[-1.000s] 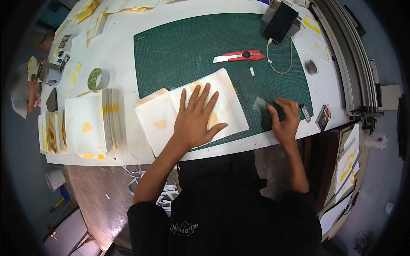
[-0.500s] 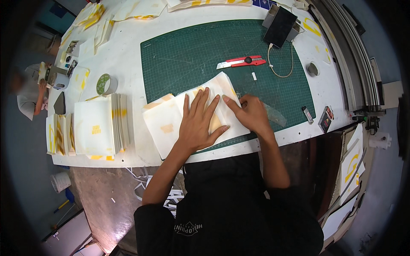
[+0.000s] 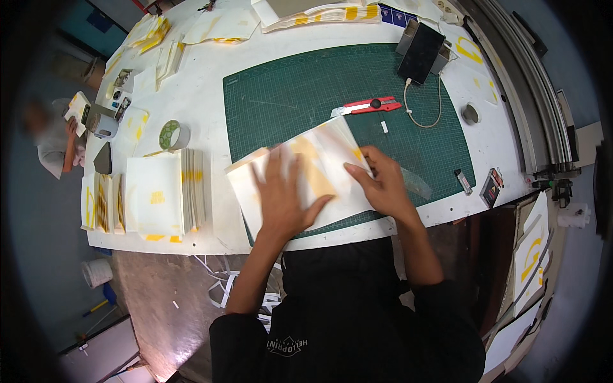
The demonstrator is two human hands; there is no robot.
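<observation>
A folded white paper (image 3: 337, 167) with pale yellow print lies slantwise over the near edge of the green cutting mat (image 3: 287, 96). My left hand (image 3: 281, 199) rests on its left part with the fingers spread, slightly smeared by motion. At the right edge my right hand (image 3: 385, 186) grips the paper, thumb on top and fingers curled at the side. Just beyond the paper's far corner lies a red utility knife (image 3: 367, 106), with a small white scrap (image 3: 384, 127) beside it. A clear plastic piece (image 3: 415, 184) is right of my right hand.
Stacks of folded white-and-yellow papers (image 3: 153, 195) stand at the left, near a green-and-white cup (image 3: 174, 135). A phone (image 3: 421, 59) with a cable leans at the back right. A lighter (image 3: 463, 182) and a small box (image 3: 491, 187) lie at the right. Another person works at far left.
The paper's fold has closed up: the far and left parts now lie more together. My left hand has swept across it; my right hand has curled around the right edge.
</observation>
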